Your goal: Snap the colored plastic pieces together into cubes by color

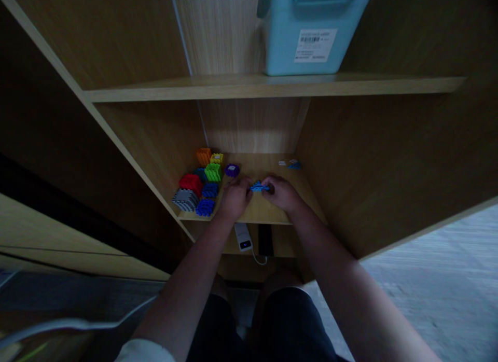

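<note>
Between my two hands, just over the shelf board, is a small light-blue puzzle piece with notched edges (258, 186). My left hand (235, 196) pinches its left end. The right end sits in the fingers of my right hand (280, 193). Left of my left hand stand stacks of similar notched pieces: a dark-blue stack (205, 207), another blue stack (210, 190), a grey stack (185, 199), a red stack (191, 183), a green stack (213, 171), an orange stack (203, 156) and a yellow stack (217, 158). A purple stack (232, 169) lies behind my left hand.
Blue pieces (294, 165) and a small white label (282, 163) lie at the shelf's back right. A light-blue bin (307, 45) stands on the upper shelf (225, 88). Below, a white power bank (243, 236) with a cable lies beside a black object (265, 240). Wooden side walls enclose the compartment.
</note>
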The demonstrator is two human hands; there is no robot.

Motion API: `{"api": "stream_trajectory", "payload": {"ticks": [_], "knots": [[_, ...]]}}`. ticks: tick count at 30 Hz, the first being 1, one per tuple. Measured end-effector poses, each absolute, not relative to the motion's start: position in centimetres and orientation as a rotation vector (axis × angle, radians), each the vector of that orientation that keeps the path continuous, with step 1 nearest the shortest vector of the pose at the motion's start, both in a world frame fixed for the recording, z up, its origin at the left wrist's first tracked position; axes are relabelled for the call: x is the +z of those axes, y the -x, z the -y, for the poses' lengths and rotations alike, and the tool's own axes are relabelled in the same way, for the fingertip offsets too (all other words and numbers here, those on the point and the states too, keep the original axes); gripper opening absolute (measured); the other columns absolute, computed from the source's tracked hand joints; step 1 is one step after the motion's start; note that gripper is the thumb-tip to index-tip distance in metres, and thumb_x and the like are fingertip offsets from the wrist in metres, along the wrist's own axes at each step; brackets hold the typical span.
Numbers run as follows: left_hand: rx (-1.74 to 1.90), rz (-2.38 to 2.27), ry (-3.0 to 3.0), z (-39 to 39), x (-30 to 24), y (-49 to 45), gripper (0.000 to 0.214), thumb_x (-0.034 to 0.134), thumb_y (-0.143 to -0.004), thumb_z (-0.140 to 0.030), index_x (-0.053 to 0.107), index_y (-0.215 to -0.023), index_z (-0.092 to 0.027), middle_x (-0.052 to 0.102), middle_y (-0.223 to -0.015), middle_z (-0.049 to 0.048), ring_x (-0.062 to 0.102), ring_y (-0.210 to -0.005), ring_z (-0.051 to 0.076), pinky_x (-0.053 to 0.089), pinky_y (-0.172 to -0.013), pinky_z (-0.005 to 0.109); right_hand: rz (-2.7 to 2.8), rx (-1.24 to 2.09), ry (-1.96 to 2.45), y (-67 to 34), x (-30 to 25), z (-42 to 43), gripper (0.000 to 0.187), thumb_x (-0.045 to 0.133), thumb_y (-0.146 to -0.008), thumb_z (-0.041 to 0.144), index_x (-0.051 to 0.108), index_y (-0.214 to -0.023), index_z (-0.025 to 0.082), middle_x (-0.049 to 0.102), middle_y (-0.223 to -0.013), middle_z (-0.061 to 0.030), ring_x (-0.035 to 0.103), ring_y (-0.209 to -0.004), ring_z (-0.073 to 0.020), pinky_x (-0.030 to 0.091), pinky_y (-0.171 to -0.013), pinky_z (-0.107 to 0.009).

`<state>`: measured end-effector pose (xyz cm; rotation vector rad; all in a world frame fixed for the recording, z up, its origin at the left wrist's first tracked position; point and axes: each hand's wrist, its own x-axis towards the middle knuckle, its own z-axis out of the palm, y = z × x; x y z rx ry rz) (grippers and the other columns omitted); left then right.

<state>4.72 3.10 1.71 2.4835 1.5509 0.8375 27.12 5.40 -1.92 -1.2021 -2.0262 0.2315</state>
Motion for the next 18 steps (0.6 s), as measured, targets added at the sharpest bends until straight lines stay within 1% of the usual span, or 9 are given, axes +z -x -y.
{"api": "stream_trajectory", "payload": {"ticks": [4, 7, 9, 11, 13, 14, 15, 16, 18], "knots": [[0.834, -1.546, -2.492, -3.2, 1.4, -4.6, 0.034, 0.069, -0.098, -0.015, 0.071, -0.132, -0.017, 0.081, -0.124, 0.0135, 0.072, -0.122, 0.031, 0.055, -0.114, 0.045, 2.029, 0.213, 1.219, -27.2, -1.8, -5.3, 0.016, 0.073, -0.09, 0.023, 0.072, -0.106, 0.026, 0.079, -0.106, -0.0049, 0.073, -0.1, -0.0242, 0.058, -0.097, -0.039], [0.847, -1.54, -2.481, -3.4, 1.2, -4.6, 0.035, 0.071, -0.097, -0.015, 0.07, -0.132, -0.018, 0.08, -0.125, 0.0126, 0.072, -0.122, 0.03, 0.055, -0.114, 0.043, 1.969, 0.106, 1.277, -27.7, -2.2, -5.9, 0.018, 0.063, -0.095, 0.025, 0.072, -0.11, 0.024, 0.077, -0.115, -0.0103, 0.071, -0.112, -0.0285, 0.056, -0.106, -0.044], [0.855, -1.538, -2.468, -3.5, 1.1, -4.6, 0.033, 0.07, -0.097, -0.015, 0.071, -0.13, -0.019, 0.08, -0.126, 0.0116, 0.072, -0.125, 0.029, 0.054, -0.115, 0.042, 1.877, -0.009, 1.418, -28.0, -2.7, -6.5, 0.025, 0.055, -0.098, 0.025, 0.072, -0.115, 0.02, 0.076, -0.121, -0.0168, 0.068, -0.124, -0.034, 0.052, -0.114, -0.052], [0.858, -1.533, -2.463, -3.4, 1.1, -4.6, 0.031, 0.07, -0.098, -0.015, 0.071, -0.129, -0.02, 0.08, -0.128, 0.0113, 0.071, -0.127, 0.029, 0.053, -0.117, 0.042, 1.758, -0.094, 1.628, -28.3, -3.1, -7.2, 0.035, 0.052, -0.1, 0.027, 0.071, -0.126, 0.013, 0.072, -0.131, -0.0258, 0.062, -0.134, -0.0415, 0.047, -0.119, -0.061], [0.845, -1.537, -2.46, -3.3, 1.3, -4.6, 0.031, 0.07, -0.098, -0.016, 0.071, -0.128, -0.019, 0.08, -0.126, 0.0119, 0.071, -0.126, 0.029, 0.053, -0.117, 0.044, 1.644, -0.111, 1.834, -28.5, -3.3, -8.0, 0.05, 0.056, -0.1, 0.033, 0.065, -0.139, 0.004, 0.064, -0.145, -0.0345, 0.054, -0.144, -0.0493, 0.043, -0.121, -0.069], [0.832, -1.539, -2.462, -3.2, 1.4, -4.6, 0.031, 0.07, -0.098, -0.016, 0.071, -0.129, -0.018, 0.08, -0.124, 0.0121, 0.072, -0.124, 0.03, 0.054, -0.116, 0.044, 1.599, -0.093, 1.919, -28.6, -3.3, -8.3, 0.059, 0.059, -0.099, 0.037, 0.061, -0.146, 0.001, 0.058, -0.153, -0.0372, 0.049, -0.149, -0.0523, 0.04, -0.122, -0.071], [0.819, -1.543, -2.465, -3.2, 1.5, -4.6, 0.032, 0.07, -0.098, -0.016, 0.07, -0.13, -0.018, 0.08, -0.121, 0.0121, 0.072, -0.122, 0.03, 0.054, -0.115, 0.045, 1.568, -0.064, 1.982, -28.6, -3.3, -8.7, 0.066, 0.061, -0.099, 0.04, 0.057, -0.151, 0.0, 0.052, -0.16, -0.038, 0.043, -0.154, -0.0541, 0.037, -0.123, -0.073], [0.81, -1.549, -2.465, -3.1, 1.6, -4.6, 0.032, 0.07, -0.098, -0.016, 0.07, -0.13, -0.018, 0.081, -0.119, 0.012, 0.072, -0.121, 0.03, 0.054, -0.114, 0.045, 1.552, -0.033, 2.024, -28.7, -3.1, -9.0, 0.07, 0.06, -0.1, 0.042, 0.053, -0.156, 0.001, 0.046, -0.167, -0.0369, 0.038, -0.158, -0.0543, 0.035, -0.125, -0.074], [0.81, -1.554, -2.462, -3.1, 1.7, -4.6, 0.033, 0.069, -0.098, -0.016, 0.07, -0.131, -0.019, 0.08, -0.118, 0.0117, 0.072, -0.12, 0.029, 0.055, -0.113, 0.044, 1.548, 0.016, 2.062, -28.7, -2.8, -9.4, 0.074, 0.057, -0.102, 0.045, 0.048, -0.163, 0.004, 0.038, -0.174, -0.0324, 0.03, -0.163, -0.0525, 0.032, -0.127, -0.074]]}}
